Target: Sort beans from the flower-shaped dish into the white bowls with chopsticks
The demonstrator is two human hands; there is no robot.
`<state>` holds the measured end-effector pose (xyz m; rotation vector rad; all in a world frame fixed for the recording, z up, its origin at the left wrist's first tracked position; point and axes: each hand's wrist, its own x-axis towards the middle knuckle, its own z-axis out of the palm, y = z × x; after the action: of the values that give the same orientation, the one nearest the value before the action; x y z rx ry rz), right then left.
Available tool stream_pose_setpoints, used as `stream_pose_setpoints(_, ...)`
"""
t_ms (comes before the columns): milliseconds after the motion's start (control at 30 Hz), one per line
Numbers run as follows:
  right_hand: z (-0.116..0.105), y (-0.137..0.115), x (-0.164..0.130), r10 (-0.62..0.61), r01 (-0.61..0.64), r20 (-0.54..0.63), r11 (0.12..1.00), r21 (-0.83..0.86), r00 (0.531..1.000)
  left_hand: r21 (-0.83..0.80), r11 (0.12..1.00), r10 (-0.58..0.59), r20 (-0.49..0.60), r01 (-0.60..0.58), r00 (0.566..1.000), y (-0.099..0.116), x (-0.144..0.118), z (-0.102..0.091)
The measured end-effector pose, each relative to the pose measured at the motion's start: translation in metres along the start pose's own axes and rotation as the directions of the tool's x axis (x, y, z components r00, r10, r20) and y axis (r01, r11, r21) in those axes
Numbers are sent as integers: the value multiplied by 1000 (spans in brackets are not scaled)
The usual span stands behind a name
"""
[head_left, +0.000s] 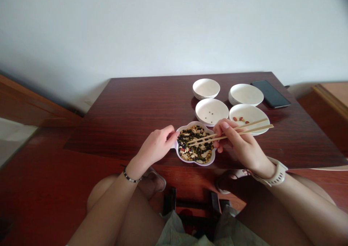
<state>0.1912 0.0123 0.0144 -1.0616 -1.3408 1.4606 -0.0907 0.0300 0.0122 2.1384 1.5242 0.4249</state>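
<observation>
Sorting has barely begun — the scalloped dish (195, 143) at the worktop's near edge is heaped with mixed beans; right hand (241, 144) pinches chopsticks (231, 131) over it, left hand (157, 146) grips its rim; two bowls hold only a few — peanut bowl (248, 116), middle bowl (212, 111).

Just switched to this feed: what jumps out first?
The flower-shaped dish of mixed beans at the table's near edge, with the right hand holding chopsticks whose tips are over it. The left hand touches the dish's left rim. Behind it are four white bowls, two holding a few sorted beans, and a dark phone far right.
</observation>
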Motion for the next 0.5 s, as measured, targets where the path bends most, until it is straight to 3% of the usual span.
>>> stream_pose_setpoints(367, -3, -5, -1, -47, 53, -61, 993, 103, 997, 2, 1000, 4, 4, -4, 1000, -2, 0, 1)
stream_pose_setpoints(500, -12, -21, 1, -121, 151, -184, 975, 161, 976, 0, 1000, 7, 2, -7, 1000, -1, -1, 0)
